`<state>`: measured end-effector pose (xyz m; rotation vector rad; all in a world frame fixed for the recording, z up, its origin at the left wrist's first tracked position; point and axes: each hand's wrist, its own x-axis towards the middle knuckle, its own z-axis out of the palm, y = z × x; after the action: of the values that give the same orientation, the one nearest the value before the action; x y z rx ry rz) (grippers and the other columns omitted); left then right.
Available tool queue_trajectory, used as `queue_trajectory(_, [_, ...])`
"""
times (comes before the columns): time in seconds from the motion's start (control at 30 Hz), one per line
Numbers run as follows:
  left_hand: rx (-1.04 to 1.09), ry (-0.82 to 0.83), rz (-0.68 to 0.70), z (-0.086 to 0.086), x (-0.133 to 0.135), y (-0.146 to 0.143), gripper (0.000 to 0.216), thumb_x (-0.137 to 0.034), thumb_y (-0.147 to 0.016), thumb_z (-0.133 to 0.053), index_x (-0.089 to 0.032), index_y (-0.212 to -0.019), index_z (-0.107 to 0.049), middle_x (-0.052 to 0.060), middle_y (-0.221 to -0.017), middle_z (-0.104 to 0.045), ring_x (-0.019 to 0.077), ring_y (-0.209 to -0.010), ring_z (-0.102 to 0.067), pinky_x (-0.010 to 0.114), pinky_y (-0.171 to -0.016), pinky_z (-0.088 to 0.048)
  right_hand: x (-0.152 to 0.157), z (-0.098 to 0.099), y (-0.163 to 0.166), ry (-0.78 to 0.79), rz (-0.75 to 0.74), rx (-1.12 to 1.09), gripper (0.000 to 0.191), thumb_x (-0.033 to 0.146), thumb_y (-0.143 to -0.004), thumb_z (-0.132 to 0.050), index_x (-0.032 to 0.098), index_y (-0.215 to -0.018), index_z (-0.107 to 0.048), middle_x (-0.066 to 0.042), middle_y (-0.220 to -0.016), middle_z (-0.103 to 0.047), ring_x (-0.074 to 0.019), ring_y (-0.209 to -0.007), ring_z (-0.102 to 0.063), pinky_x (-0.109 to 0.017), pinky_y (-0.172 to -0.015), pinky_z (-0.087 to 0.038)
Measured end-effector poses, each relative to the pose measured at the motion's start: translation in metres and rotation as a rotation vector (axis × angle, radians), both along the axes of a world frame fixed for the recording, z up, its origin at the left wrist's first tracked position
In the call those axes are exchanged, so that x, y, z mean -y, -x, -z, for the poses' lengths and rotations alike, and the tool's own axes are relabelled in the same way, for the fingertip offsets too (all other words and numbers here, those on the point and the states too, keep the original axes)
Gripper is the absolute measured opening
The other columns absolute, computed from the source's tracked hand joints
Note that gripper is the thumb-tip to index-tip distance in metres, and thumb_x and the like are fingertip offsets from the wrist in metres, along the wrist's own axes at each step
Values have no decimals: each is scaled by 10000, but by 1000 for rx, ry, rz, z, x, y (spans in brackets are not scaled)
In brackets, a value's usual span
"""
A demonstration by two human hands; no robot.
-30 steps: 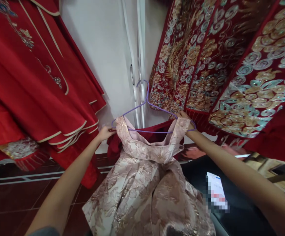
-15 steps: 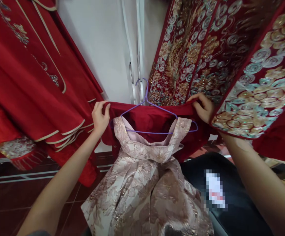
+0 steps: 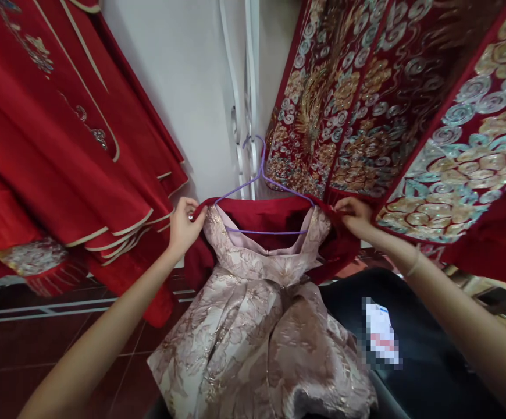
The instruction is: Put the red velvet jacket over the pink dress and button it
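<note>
A pink brocade dress (image 3: pixel 257 326) hangs on a purple wire hanger (image 3: pixel 262 174) hooked on a white rail (image 3: pixel 246 105). Behind the dress a dark red garment (image 3: pixel 266 215) is stretched across the hanger's shoulders. My left hand (image 3: pixel 183 224) is closed on the red garment's top edge at the hanger's left end. My right hand (image 3: pixel 353 215) pinches the same red edge at the right end, beside the dress's shoulder strap.
Plain red robes with cream trim (image 3: pixel 61 151) hang on the left. Heavily embroidered red panels (image 3: pixel 392 116) hang on the right, close over my right hand. A black seat (image 3: pixel 427 349) with a blurred phone (image 3: pixel 379 337) is at lower right. Dark red floor tiles (image 3: pixel 26 355) lie below.
Both hands went from the dress's shoulders to the red garment, lifted it up behind the dress, and have now brought its edge down onto the hanger's shoulders.
</note>
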<state>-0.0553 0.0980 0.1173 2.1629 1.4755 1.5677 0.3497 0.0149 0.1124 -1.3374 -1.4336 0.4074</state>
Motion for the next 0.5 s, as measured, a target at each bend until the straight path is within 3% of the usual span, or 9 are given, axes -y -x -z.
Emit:
queue_trajectory(0.1, [116, 94, 77, -6, 1, -34, 224, -381, -786, -607, -200, -861, -496, 5, -810, -636, 156, -764, -622, 238, -677, -447, 0, -5, 48, 176, -82, -227, 241, 247, -615, -506, 249, -856, -494, 14, -653, -557, -144, -507, -488, -268, -472, -384])
queue_trajectory(0.2, [118, 120, 269, -2, 13, -73, 166, -322, -782, -593, -198, -860, -513, 6, -798, -639, 149, -774, -614, 234, -683, -444, 9, 1, 108, 156, -384, -200, 193, 201, -618, -480, 238, -807, -475, 6, -765, -558, -142, -672, -531, -258, -611, -437])
queue_trajectory(0.27, [55, 209, 506, 3, 24, -91, 122, -226, -749, -578, -190, -858, -535, 13, -832, -651, 143, -779, -611, 231, -696, -455, 15, 13, 142, 253, -651, -137, 162, 172, -603, -449, 227, -755, -456, 7, -729, -522, -144, -677, -510, -266, -632, -436])
queue_trajectory(0.3, [26, 247, 575, 6, 30, -96, 136, -191, -737, -569, -184, -871, -551, 15, -847, -656, 141, -766, -604, 232, -692, -458, 17, 20, 154, 303, -710, -109, 167, 157, -595, -430, 223, -747, -446, 9, -716, -509, -141, -660, -495, -270, -623, -432])
queue_trajectory(0.4, [-33, 310, 598, 12, 42, -92, 187, -136, -707, -577, -173, -891, -583, 10, -818, -649, 135, -724, -591, 238, -683, -467, 21, 36, 167, 249, -640, -104, 241, 121, -587, -436, 228, -802, -418, 12, -761, -494, -143, -714, -495, -286, -686, -448])
queue_trajectory(0.5, [-74, 307, 564, 13, 48, -77, 223, -181, -746, -611, -181, -969, -614, 19, -862, -647, 143, -774, -609, 247, -725, -484, 22, 39, 157, 137, -530, -213, 450, 90, -592, -467, 252, -1003, -384, -9, -912, -488, -155, -898, -519, -287, -763, -468])
